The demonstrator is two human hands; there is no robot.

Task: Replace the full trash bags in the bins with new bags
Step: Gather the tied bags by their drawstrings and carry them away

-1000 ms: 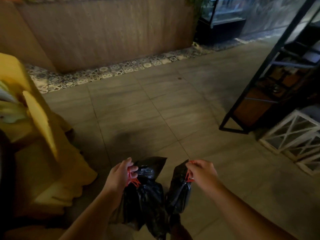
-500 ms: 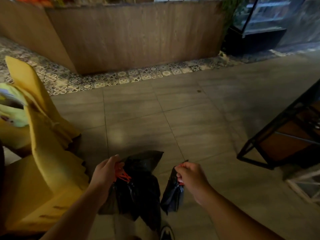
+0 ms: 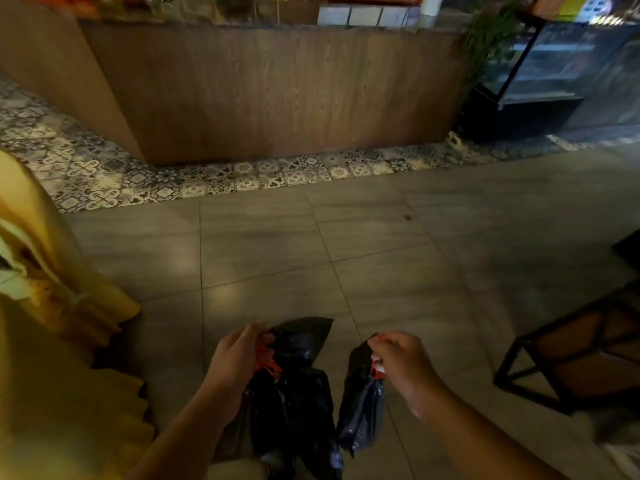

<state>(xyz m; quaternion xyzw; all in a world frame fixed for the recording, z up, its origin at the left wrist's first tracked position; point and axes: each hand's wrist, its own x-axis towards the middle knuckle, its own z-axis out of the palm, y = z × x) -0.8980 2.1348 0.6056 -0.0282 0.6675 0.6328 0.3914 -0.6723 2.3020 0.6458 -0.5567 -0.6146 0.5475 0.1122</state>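
Two black trash bags with red drawstrings hang low in front of me above the grey floor tiles. My left hand (image 3: pixel 239 358) grips the red drawstring of the larger black bag (image 3: pixel 294 400), whose top flap sticks up past my fingers. My right hand (image 3: pixel 398 362) grips the red drawstring of the smaller black bag (image 3: pixel 362 414), which hangs just right of the larger one. The bags' lower ends run out of the bottom of the view.
A wooden counter front (image 3: pixel 277 95) stands ahead behind a strip of patterned tiles (image 3: pixel 242 178). Yellow shapes (image 3: pixel 52 341) fill the left edge. A black metal frame (image 3: pixel 568 362) sits at the right. A dark display case (image 3: pixel 547 74) stands far right.
The view has swung left and up: the counter is nearer and more centred, the black frame has slid toward the right edge. Both hands still hold their bags.
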